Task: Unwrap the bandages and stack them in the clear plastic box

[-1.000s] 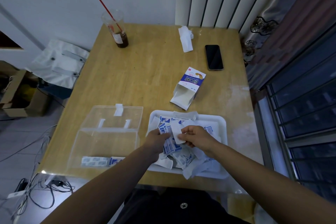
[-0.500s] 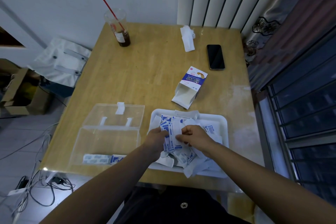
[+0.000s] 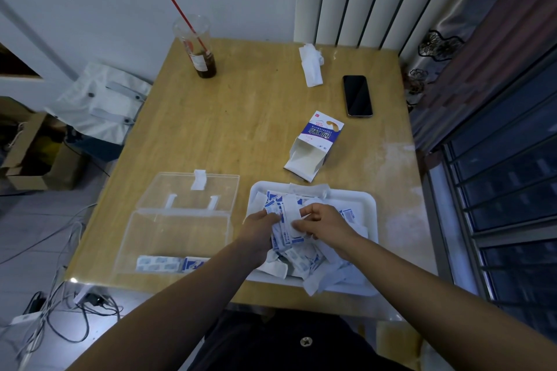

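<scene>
Over the white tray (image 3: 369,205), both hands work on one white bandage wrapper (image 3: 291,210) with blue print. My left hand (image 3: 261,229) pinches its left side. My right hand (image 3: 324,221) pinches its right edge between thumb and fingers. The tray holds a heap of several wrapped bandages (image 3: 298,259) and torn wrapper paper. To the left lies the clear plastic box (image 3: 177,235), lid open and flat behind it, with a short row of bandages (image 3: 159,263) along its near wall.
An opened bandage carton (image 3: 313,146) lies behind the tray. Farther back sit a black phone (image 3: 357,95), a crumpled tissue (image 3: 310,65) and a plastic cup with a red straw (image 3: 199,48). Cables lie on the floor at the left.
My hands have drawn slightly apart and the white wrapper between them has spread wider and turned more upright. The camera shifted a little; the box and tray have not moved.
</scene>
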`<move>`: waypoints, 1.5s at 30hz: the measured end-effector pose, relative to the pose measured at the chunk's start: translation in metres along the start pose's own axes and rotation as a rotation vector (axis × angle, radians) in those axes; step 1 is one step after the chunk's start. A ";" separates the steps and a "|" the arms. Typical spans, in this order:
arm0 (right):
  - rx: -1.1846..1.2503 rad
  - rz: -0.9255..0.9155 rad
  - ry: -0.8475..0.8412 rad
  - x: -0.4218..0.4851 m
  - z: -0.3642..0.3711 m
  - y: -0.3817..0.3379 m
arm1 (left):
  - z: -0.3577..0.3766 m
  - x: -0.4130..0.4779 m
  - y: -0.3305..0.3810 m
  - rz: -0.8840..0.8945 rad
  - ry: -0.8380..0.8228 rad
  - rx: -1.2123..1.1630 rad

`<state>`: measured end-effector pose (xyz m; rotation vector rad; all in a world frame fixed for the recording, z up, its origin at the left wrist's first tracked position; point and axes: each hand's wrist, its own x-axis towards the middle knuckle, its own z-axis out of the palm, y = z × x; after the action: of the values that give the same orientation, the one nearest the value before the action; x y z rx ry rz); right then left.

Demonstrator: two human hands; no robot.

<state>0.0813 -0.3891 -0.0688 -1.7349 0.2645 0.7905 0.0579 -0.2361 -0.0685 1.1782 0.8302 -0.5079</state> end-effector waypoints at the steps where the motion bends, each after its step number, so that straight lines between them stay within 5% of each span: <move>1: 0.004 0.001 -0.004 -0.001 0.000 0.000 | 0.000 0.000 -0.001 0.007 -0.002 -0.004; 38: -0.010 0.027 0.058 0.008 0.000 0.008 | -0.002 0.007 -0.005 0.051 0.110 0.033; 45: 0.020 0.052 0.001 0.004 -0.007 0.013 | 0.002 0.007 -0.008 0.019 0.024 0.033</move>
<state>0.0801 -0.3990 -0.0806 -1.7162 0.3186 0.8219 0.0564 -0.2398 -0.0785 1.2236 0.8327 -0.4944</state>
